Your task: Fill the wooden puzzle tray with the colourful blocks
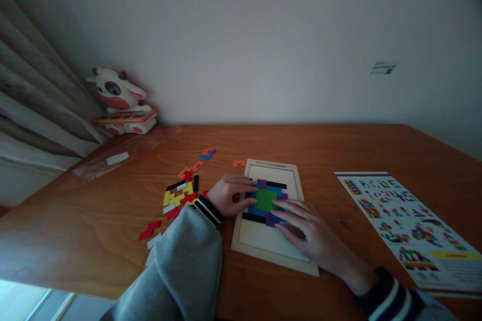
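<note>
A pale wooden puzzle tray [278, 251] lies on the table, holding a block pattern with a green centre [265, 200], surrounded by blue, purple and black pieces. At the pattern's left side, my left hand [230, 194] rests with fingers apart, its fingertips at the blue pieces. From the right, my right hand [311, 228] reaches over the tray with fingers spread, touching the pattern's right edge near a purple piece [271, 219]. Neither hand visibly grips a piece. Loose yellow pieces [176, 200], with red, black and white ones, lie left of the tray, partly behind my left sleeve.
A printed pattern sheet [410, 230] lies at the right. Orange pieces [238, 163] are beyond the tray's left corner. A cow-shaped toy keyboard [124, 103] stands at the back left beside a curtain [37, 95]. Clear plastic film [92, 170] lies near the left edge.
</note>
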Available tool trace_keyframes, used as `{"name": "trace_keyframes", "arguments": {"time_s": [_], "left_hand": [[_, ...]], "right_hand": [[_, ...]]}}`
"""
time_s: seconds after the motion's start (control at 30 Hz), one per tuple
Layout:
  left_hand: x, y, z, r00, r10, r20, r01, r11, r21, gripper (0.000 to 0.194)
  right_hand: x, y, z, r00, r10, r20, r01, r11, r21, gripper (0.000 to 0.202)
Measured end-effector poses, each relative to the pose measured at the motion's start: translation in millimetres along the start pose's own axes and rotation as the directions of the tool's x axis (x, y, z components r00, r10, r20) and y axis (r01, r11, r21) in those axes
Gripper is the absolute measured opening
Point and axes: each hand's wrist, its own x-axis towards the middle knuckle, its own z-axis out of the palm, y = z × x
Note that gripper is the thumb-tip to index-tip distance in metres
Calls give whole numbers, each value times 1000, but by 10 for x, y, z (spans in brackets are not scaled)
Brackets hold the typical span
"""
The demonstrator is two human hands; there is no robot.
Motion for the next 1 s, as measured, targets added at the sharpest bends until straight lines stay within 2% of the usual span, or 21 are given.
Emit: {"name": "trace_keyframes", "arguments": {"time_s": [0.07,0.1,0.2,0.27,0.33,0.47,0.53,0.63,0.77,0.9,1.0], "left_hand": [[-43,-91,-67,990,-114,-85,125,982,139,26],[-74,-145,-101,970,-199,-142,227,947,226,25],[-178,-290,-181,843,-468,-266,538,734,416,25],[-229,-340,-213,780,-572,-252,617,639,459,25],[-251,-350,-230,773,-599,-207,617,638,460,23],[-252,-329,-239,814,-551,-184,570,696,437,28],[-256,-341,-233,812,-548,-202,575,688,442,30],[-265,-410,-211,787,-557,-267,614,658,436,32],[-238,-523,-166,783,-535,-318,622,656,427,38],[-194,-494,-167,720,-599,-350,689,562,458,35],[-179,-371,-280,682,-648,-340,716,495,492,33]], "right_hand": [[-4,6,0,1000,19,-4,-19,1000,11,30],[-5,10,1,1000,29,-11,-29,999,19,30],[-11,21,8,998,54,-44,-52,998,47,30],[-14,28,15,995,67,-70,-62,996,66,28],[-16,32,18,994,77,-79,-70,994,81,27],[-13,29,5,993,87,-81,-79,992,99,27],[-12,25,-3,992,87,-89,-77,992,104,27],[-9,19,-7,991,92,-98,-81,991,107,27],[-10,18,3,991,90,-97,-79,991,110,26],[-26,45,22,990,103,-93,-90,988,127,27],[-41,84,39,988,127,-90,-114,984,139,28]]}}
